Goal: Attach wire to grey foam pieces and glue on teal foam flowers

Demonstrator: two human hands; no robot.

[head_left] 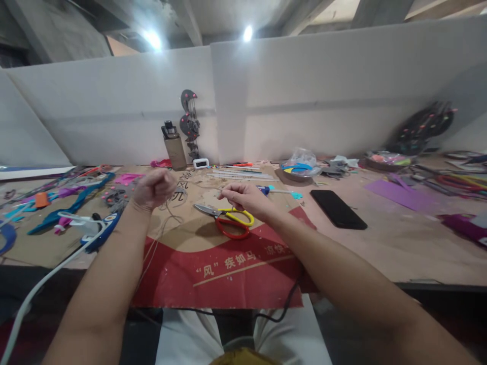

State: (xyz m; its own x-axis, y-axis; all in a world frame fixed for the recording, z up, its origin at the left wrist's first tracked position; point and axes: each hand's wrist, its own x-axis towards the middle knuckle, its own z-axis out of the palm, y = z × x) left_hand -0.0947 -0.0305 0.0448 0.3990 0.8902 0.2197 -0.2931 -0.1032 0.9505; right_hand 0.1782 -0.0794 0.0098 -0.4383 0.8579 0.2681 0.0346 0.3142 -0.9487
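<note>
My left hand (155, 188) is closed in a fist above the cardboard, with a thin beige string (169, 215) trailing from it in loose loops toward the table's front edge. Thumb and forefinger of my right hand (243, 197) pinch together; a faint stretch of the string seems to run between both hands. Just below the right hand lies a pair of scissors (233, 223) with one red and one yellow handle, blades slightly apart and pointing left. Both hands hover over a red and brown cardboard sheet (228, 263).
A black phone (338, 209) lies right of the cardboard. Behind stand a bottle (175, 151) and a small white digital device (201, 163). A blue power strip (102, 230) with a white cable is at left. Purple sheets (403, 195) lie at right.
</note>
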